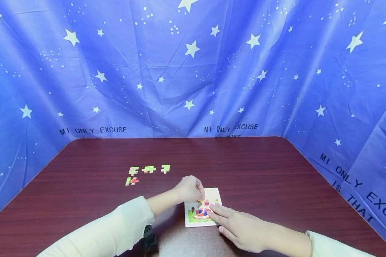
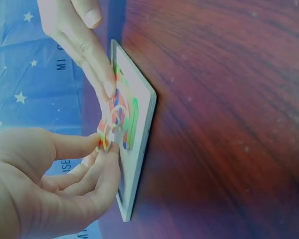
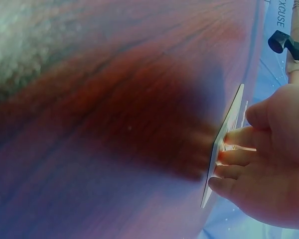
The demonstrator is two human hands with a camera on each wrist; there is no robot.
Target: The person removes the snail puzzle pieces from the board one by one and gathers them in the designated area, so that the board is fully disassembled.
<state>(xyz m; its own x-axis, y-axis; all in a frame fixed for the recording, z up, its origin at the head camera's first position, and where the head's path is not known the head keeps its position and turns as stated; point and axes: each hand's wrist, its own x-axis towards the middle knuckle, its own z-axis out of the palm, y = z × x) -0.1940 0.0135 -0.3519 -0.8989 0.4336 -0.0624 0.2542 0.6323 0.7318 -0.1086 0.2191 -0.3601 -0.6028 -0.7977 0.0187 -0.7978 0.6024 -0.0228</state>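
Note:
A white-framed jigsaw board (image 1: 213, 191) with a colourful picture lies near the front of the table. My left hand (image 1: 189, 189) is over its left part, and in the left wrist view the thumb and fingers pinch a small jigsaw piece (image 2: 104, 137) with red and yellow on it. The piece is at the picture; whether it sits in its slot I cannot tell. With fairly straight fingers, my right hand (image 1: 244, 228) rests on the board's right side, touching the picture. Its fingertips also lie along the board edge in the right wrist view.
Several loose jigsaw pieces (image 1: 148, 169), green with other colours, lie on the dark red-brown table (image 1: 260, 171) to the left, beyond the left forearm. A blue curtain (image 1: 161, 96) with stars hangs around the table's back and sides. A black wrist device (image 1: 148, 237) is under the left sleeve.

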